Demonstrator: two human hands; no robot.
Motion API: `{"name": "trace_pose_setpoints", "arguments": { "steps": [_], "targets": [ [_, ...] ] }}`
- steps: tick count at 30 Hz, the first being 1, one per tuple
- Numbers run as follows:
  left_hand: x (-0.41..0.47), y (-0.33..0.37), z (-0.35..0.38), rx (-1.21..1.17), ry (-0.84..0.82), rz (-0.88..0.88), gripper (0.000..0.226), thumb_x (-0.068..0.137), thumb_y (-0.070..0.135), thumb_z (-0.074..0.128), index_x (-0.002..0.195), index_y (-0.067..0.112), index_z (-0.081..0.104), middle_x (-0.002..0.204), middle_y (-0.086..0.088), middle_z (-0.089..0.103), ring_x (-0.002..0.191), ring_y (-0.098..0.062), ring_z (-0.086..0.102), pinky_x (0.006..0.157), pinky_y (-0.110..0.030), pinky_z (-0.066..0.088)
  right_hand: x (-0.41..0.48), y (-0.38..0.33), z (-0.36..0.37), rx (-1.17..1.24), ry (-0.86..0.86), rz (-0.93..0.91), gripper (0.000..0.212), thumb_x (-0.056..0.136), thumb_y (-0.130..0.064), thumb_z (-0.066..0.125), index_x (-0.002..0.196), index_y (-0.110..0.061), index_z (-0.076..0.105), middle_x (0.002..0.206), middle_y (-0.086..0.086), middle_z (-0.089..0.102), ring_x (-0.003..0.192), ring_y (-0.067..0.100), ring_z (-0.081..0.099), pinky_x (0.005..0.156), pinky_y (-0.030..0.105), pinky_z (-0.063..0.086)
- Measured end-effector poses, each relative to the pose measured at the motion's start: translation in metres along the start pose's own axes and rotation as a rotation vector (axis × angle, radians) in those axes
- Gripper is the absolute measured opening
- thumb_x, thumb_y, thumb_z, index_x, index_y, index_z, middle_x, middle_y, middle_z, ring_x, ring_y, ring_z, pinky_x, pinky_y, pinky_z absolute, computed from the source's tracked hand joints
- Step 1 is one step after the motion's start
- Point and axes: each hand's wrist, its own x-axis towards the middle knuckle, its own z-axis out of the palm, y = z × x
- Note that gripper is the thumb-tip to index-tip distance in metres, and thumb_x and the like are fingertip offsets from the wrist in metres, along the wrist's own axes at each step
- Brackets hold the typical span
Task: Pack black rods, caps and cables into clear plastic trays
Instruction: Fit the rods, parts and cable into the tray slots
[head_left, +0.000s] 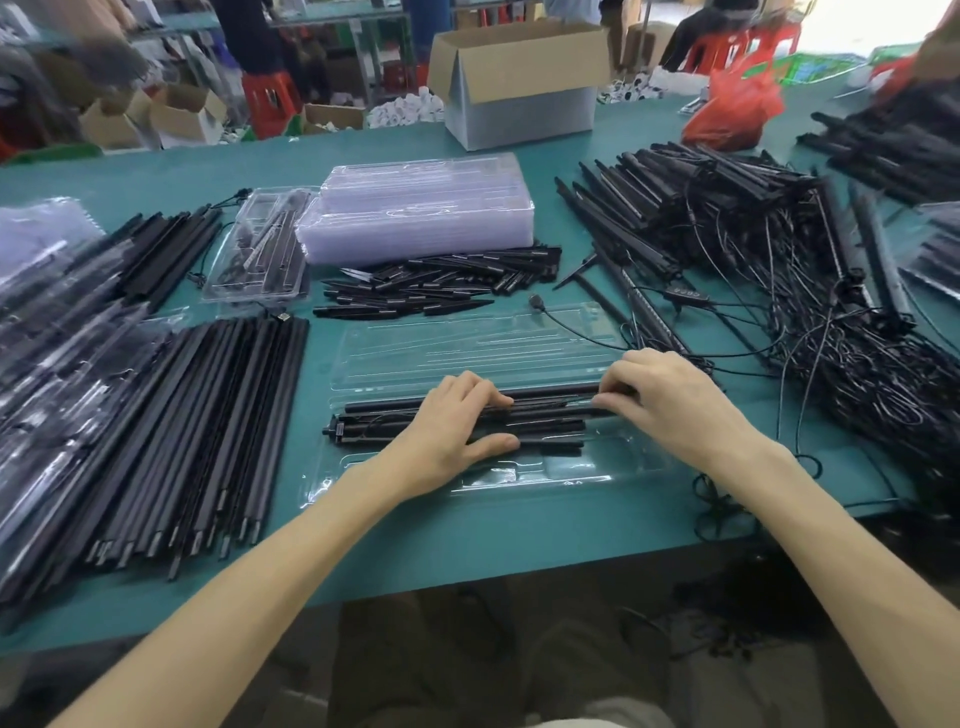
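An open clear plastic tray (467, 338) lies on the teal table in front of me. Several black rods (384, 415) lie side by side in its near half. My left hand (447, 431) rests on the rods with fingers extended and the thumb against their near side. My right hand (670, 400) is at the rods' right end, its fingertips curled down onto the top rods there. A thin black cable (576, 327) with a USB plug crosses the tray's far right corner.
Rows of black rods (208, 431) lie at left, beside bagged goods. Behind the tray are black caps (436, 286), a stack of clear trays (421, 213) and a packed tray (260, 254). Rods with tangled cables (779, 291) fill the right. A cardboard box (519, 83) stands behind.
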Motion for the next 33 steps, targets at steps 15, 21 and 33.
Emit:
{"name": "trace_pose_setpoints", "arguments": {
  "steps": [15, 21, 33],
  "targets": [
    [0.001, -0.005, -0.002, 0.007, 0.020, 0.008, 0.057, 0.089, 0.068, 0.048, 0.127, 0.026, 0.055, 0.120, 0.012, 0.050, 0.114, -0.009, 0.042, 0.106, -0.033, 0.037, -0.009, -0.020, -0.027, 0.269, -0.021, 0.065, 0.017, 0.091, -0.037, 0.065, 0.090, -0.022, 0.073, 0.080, -0.016, 0.067, 0.077, 0.002, 0.064, 0.073, 0.018, 0.051],
    [0.001, -0.007, 0.002, 0.006, 0.031, 0.004, 0.057, 0.088, 0.071, 0.044, 0.124, 0.028, 0.054, 0.119, 0.014, 0.049, 0.113, -0.008, 0.041, 0.105, -0.031, 0.036, -0.017, -0.020, -0.020, 0.299, -0.161, 0.070, 0.019, 0.097, -0.033, 0.061, 0.099, -0.021, 0.075, 0.098, -0.013, 0.066, 0.096, 0.003, 0.059, 0.090, 0.026, 0.049],
    [0.000, -0.004, 0.001, -0.006, 0.030, -0.008, 0.055, 0.089, 0.068, 0.048, 0.126, 0.028, 0.054, 0.121, 0.015, 0.049, 0.115, -0.007, 0.040, 0.104, -0.028, 0.035, 0.057, 0.082, -0.001, -0.072, -0.097, 0.404, 0.051, 0.099, -0.006, 0.053, 0.149, -0.003, 0.041, 0.148, 0.018, 0.046, 0.137, 0.037, 0.038, 0.110, 0.044, 0.036]
  ]
}}
